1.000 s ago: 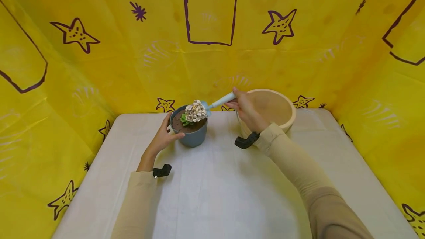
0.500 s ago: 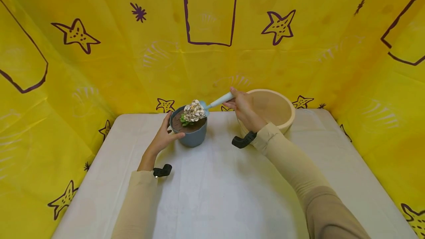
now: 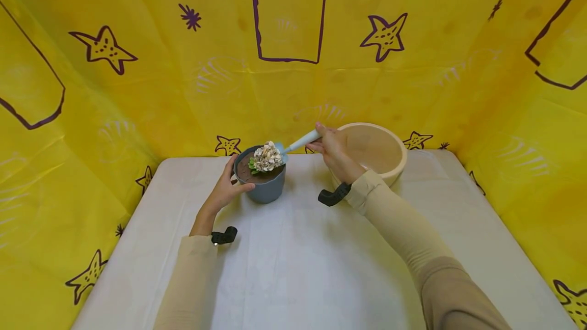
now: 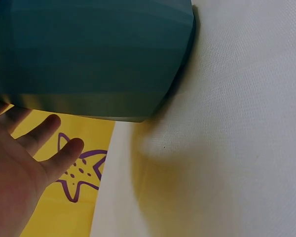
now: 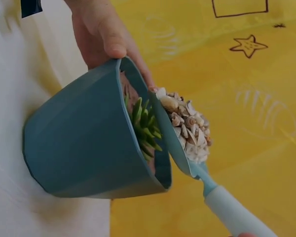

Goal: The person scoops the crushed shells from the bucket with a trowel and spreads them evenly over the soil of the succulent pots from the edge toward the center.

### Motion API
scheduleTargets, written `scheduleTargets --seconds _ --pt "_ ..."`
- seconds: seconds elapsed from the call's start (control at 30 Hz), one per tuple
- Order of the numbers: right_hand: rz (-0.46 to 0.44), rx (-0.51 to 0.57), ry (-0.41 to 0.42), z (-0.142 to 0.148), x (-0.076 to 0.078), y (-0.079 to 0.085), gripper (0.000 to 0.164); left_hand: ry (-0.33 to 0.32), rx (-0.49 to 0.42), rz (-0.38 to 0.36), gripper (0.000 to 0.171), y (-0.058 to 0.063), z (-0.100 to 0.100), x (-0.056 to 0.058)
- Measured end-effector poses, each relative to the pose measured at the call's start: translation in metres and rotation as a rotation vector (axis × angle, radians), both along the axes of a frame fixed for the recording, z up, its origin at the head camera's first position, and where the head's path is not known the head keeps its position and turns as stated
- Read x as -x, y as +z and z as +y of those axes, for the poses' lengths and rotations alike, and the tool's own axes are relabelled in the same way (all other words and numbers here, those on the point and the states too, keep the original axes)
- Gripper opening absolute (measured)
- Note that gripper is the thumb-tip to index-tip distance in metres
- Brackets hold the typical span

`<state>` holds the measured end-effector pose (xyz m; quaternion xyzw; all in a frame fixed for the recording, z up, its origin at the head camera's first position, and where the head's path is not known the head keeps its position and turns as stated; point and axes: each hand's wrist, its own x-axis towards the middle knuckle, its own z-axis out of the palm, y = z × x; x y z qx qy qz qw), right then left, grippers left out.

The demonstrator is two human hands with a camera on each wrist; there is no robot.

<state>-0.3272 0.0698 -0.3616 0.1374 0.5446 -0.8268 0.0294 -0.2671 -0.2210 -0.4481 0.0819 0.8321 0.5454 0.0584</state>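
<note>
A blue-grey plant pot [image 3: 265,191] stands on the white-covered table, with brown soil and a small green succulent [image 5: 144,127] in it. My left hand [image 3: 223,191] holds its left side, thumb at the front rim and fingers towards the back; in the left wrist view some fingers are spread apart beside the wall. My right hand [image 3: 338,153] grips the pale handle of a light-blue trowel [image 5: 175,143]. Small seashells [image 5: 187,123] are heaped on its blade. That blade is over the pot's right part, close above the succulent. The right fingers are mostly outside the right wrist view.
Behind my right forearm stands a large beige round pot [image 3: 398,167], its inside partly visible. Yellow cloth walls [image 3: 289,90] with drawn starfish enclose the table [image 3: 293,269] at the back and sides. Each wrist wears a black camera mount.
My right hand has shifted slightly left, bringing the trowel and its shells a little further over the pot and slightly lower. My left hand and the pot look nearly unmoved.
</note>
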Motion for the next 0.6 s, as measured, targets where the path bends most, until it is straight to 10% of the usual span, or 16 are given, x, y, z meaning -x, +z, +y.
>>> scheduleTargets --seconds 0.6 --pt "0.026 -0.044 -0.014 -0.006 0.003 0.004 0.042 0.017 -0.004 0.028 0.107 -0.018 -0.005 0.01"
